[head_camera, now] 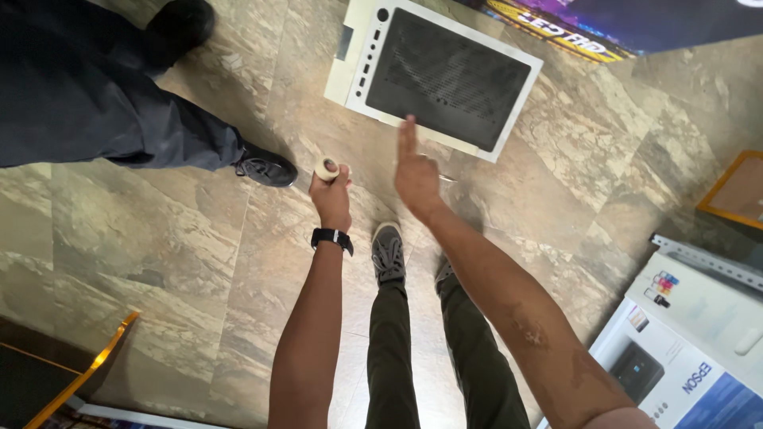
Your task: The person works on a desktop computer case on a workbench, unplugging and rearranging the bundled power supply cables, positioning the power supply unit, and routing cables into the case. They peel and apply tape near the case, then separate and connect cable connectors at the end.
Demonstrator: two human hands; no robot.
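The printer box (691,342) is cut off by the right and bottom edges.

A marbled tan tile floor (199,238) is carrying a white computer case (435,73) lying flat, mesh panel up, and a printer box (691,349) is sitting at the lower right corner.

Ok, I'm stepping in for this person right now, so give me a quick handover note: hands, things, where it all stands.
Left hand: closed around a small roll of tape, held out over the floor; black watch on that wrist.
Right hand: empty, index finger pointing toward the white computer case.
The case lies flat on the stone tile floor, dark mesh panel up, just ahead of the person's shoes.
A second person's legs stand at the left.
No tape shows on the case.
A printer box sits at lower right.
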